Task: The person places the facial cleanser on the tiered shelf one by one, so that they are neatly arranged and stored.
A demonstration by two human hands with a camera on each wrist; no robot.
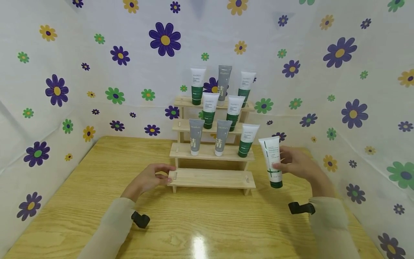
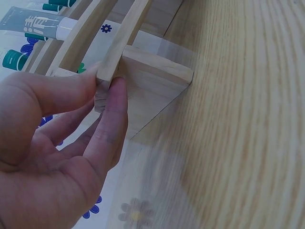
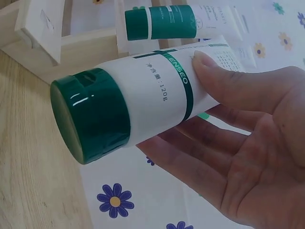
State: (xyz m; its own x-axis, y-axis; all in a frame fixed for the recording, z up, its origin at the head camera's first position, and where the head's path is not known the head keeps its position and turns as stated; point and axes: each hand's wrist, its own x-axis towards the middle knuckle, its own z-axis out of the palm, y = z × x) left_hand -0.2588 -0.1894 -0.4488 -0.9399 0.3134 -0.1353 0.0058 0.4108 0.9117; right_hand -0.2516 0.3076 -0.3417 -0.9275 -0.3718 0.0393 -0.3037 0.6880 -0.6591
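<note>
My right hand (image 1: 295, 163) holds a white squeeze tube (image 1: 271, 162) with a dark green cap pointing down, just right of the wooden tiered stand (image 1: 211, 178). In the right wrist view the thumb presses on the side of the tube (image 3: 157, 95), with the other fingers behind it. My left hand (image 1: 152, 180) pinches the left end of the stand's lowest shelf. The left wrist view shows the thumb above and the fingers below that shelf end (image 2: 109, 71). The lowest shelf bears no tube.
Several tubes stand cap down on the upper shelves, some grey (image 1: 222, 138), others white and green (image 1: 248, 141). The stand is on a wood-grain table (image 1: 129, 223). White cloth (image 1: 136, 75) with printed flowers hangs behind and at both sides.
</note>
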